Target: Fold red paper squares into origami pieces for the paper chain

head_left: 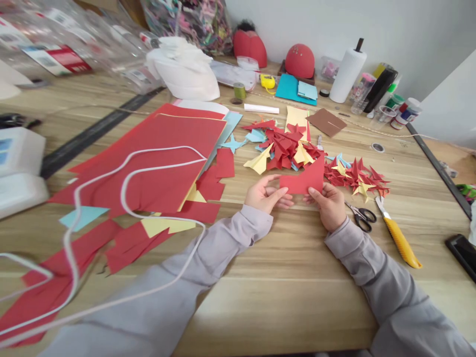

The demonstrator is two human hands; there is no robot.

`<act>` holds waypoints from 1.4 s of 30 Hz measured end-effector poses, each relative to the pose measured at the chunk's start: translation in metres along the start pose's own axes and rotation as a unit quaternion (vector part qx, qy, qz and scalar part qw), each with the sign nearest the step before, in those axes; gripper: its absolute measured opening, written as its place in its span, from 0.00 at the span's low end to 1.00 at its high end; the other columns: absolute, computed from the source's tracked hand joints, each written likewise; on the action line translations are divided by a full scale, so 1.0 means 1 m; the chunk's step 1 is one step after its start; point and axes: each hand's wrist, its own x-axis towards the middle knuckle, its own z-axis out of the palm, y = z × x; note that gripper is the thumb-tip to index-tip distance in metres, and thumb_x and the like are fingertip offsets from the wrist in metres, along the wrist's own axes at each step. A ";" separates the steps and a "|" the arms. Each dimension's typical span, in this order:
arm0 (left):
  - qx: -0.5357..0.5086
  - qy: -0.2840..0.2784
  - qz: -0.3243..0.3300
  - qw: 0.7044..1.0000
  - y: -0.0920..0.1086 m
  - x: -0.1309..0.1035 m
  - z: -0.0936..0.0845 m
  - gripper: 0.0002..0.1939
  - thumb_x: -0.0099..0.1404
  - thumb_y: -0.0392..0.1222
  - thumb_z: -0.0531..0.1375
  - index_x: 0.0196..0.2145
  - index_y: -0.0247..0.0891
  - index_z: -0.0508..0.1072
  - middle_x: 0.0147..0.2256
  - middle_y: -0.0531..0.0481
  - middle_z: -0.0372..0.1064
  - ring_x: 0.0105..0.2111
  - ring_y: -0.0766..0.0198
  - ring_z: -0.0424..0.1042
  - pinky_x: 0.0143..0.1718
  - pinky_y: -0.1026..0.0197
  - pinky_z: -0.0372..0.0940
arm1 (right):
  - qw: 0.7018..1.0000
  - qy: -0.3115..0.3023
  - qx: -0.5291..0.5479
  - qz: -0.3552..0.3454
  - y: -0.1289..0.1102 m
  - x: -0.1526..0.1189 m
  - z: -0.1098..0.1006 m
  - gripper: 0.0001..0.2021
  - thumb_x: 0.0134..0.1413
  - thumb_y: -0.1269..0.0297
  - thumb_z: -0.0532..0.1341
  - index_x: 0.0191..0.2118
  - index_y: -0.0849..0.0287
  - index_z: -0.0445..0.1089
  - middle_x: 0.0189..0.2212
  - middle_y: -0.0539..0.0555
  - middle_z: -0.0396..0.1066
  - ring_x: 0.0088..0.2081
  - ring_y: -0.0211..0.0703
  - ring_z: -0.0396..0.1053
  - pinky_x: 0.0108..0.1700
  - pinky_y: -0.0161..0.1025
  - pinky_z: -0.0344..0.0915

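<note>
Between my two hands is a piece of red paper [303,179], folded or cut into an angled shape that rises higher on its right side. My left hand [265,194] pinches its left end between thumb and fingers. At the lower right edge, my right hand [329,202] grips it with the thumb in front. Just beyond the paper lies a pile of folded red, yellow and blue paper planes [280,146]. To its right is a heap of small pointed paper stars [359,176]. Black-handled scissors [361,216] rest beside my right hand.
A yellow utility knife [399,238] lies right of the scissors. Large red sheets [159,153] and paper scraps cover the left side, with a white cable [128,188] looping over them. At the back stand a white roll [347,75], bottles, and a yellow tape measure [267,82].
</note>
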 end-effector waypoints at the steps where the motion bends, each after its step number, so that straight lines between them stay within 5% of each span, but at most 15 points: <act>1: -0.008 0.006 0.013 1.000 -0.001 0.001 -0.001 0.34 0.45 0.43 0.69 0.47 0.32 0.61 0.23 0.48 0.74 0.21 0.57 0.75 0.23 0.60 0.71 | 1.000 0.008 0.005 0.000 0.001 0.001 -0.001 0.13 0.38 0.58 0.70 0.30 0.59 0.70 0.20 0.47 0.73 0.21 0.36 0.70 0.26 0.34 0.68; 11: -0.017 0.021 0.011 1.000 -0.006 0.004 -0.003 0.31 0.40 0.40 0.71 0.42 0.32 0.64 0.22 0.50 0.74 0.22 0.55 0.75 0.27 0.54 0.74 | 0.998 0.059 0.005 0.002 0.001 0.000 0.001 0.14 0.33 0.59 0.71 0.26 0.59 0.68 0.20 0.48 0.74 0.21 0.37 0.71 0.26 0.35 0.69; 22: -0.033 0.030 0.016 0.999 -0.005 0.007 -0.003 0.35 0.41 0.42 0.71 0.46 0.32 0.64 0.23 0.49 0.74 0.23 0.55 0.75 0.27 0.55 0.73 | 0.999 0.030 -0.019 -0.003 0.002 0.001 -0.002 0.18 0.45 0.48 0.63 0.23 0.58 0.64 0.18 0.50 0.73 0.18 0.36 0.68 0.22 0.34 0.67; 26: 0.023 0.015 0.049 0.998 -0.002 0.001 -0.002 0.38 0.35 0.36 0.72 0.46 0.32 0.66 0.28 0.47 0.75 0.27 0.55 0.76 0.32 0.54 0.73 | 0.998 -0.005 -0.055 -0.015 -0.002 -0.002 0.002 0.17 0.45 0.48 0.63 0.23 0.58 0.65 0.18 0.50 0.73 0.19 0.37 0.69 0.24 0.36 0.68; 34: 0.102 -0.042 0.046 0.993 0.000 -0.008 0.002 0.30 0.44 0.35 0.68 0.47 0.33 0.67 0.22 0.51 0.73 0.20 0.59 0.73 0.25 0.58 0.72 | 0.987 -0.112 -0.112 -0.030 -0.008 -0.006 0.007 0.12 0.33 0.57 0.71 0.26 0.58 0.74 0.25 0.49 0.75 0.27 0.39 0.71 0.33 0.38 0.70; 42: 0.127 -0.052 0.061 0.989 0.001 -0.008 0.001 0.31 0.43 0.35 0.68 0.47 0.35 0.67 0.25 0.49 0.74 0.22 0.59 0.74 0.27 0.58 0.71 | 0.980 -0.131 -0.147 -0.021 -0.005 -0.007 0.006 0.10 0.43 0.56 0.66 0.25 0.58 0.74 0.20 0.49 0.73 0.21 0.37 0.69 0.26 0.35 0.68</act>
